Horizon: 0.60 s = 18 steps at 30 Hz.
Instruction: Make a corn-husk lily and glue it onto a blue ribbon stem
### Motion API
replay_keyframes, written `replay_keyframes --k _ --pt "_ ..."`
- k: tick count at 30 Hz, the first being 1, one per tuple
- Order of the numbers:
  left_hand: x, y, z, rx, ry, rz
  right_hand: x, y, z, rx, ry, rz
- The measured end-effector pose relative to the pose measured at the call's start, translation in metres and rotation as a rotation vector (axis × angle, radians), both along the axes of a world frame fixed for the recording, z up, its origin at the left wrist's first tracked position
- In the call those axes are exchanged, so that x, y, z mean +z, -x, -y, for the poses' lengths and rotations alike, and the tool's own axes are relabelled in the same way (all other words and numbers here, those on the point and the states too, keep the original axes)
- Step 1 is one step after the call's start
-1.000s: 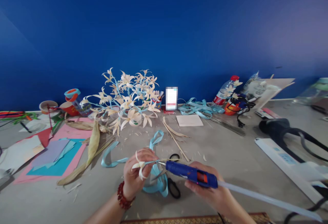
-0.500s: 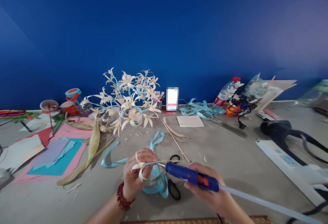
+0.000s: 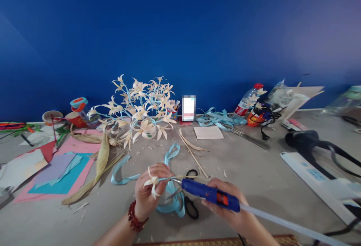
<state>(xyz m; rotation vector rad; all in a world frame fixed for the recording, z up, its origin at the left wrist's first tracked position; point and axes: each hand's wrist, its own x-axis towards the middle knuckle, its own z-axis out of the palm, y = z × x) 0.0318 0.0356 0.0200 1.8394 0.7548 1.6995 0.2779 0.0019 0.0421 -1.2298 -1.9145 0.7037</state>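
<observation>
My left hand (image 3: 152, 189), with a red bead bracelet at the wrist, pinches the stem of a cream husk flower (image 3: 153, 181). Blue ribbon wraps part of that stem, which points right. My right hand (image 3: 228, 204) is closed around a blue hot glue gun (image 3: 210, 195); a long translucent glue stick (image 3: 282, 221) sticks out of its back. The gun's metal nozzle meets or nearly meets the stem just right of my left fingers. Under the hands lie black-handled scissors (image 3: 191, 207), partly hidden, and a light blue ribbon (image 3: 177, 204).
Farther back stands a bunch of cream flowers (image 3: 143, 110). Coloured paper (image 3: 56, 186) and dry corn husks (image 3: 103, 156) lie at left. A white power strip (image 3: 313, 186) is at right. Behind are a ribbon pile (image 3: 216, 120), a red-capped bottle (image 3: 248, 101) and a white card (image 3: 208, 133).
Hardly anything differs. The whole view has shifted slightly; both hands keep their hold on the flower and the glue gun, with the nozzle still at the stem.
</observation>
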Motion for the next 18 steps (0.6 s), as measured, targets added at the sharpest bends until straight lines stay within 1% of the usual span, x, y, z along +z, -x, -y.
replay_keyframes --k 6,9,13,18 --pt "0.002 -0.001 0.001 0.007 0.019 -0.003 0.001 0.000 0.000 0.006 -0.092 0.007" --pt "0.003 -0.001 0.001 0.014 0.027 -0.002 -0.001 -0.001 0.001 0.014 -0.127 0.034" --pt "0.000 0.000 0.001 0.029 0.047 0.002 -0.007 -0.003 0.001 0.017 -0.169 0.071" --pt "-0.006 0.000 0.001 0.051 0.142 0.045 -0.009 -0.002 -0.002 0.048 -0.227 0.086"
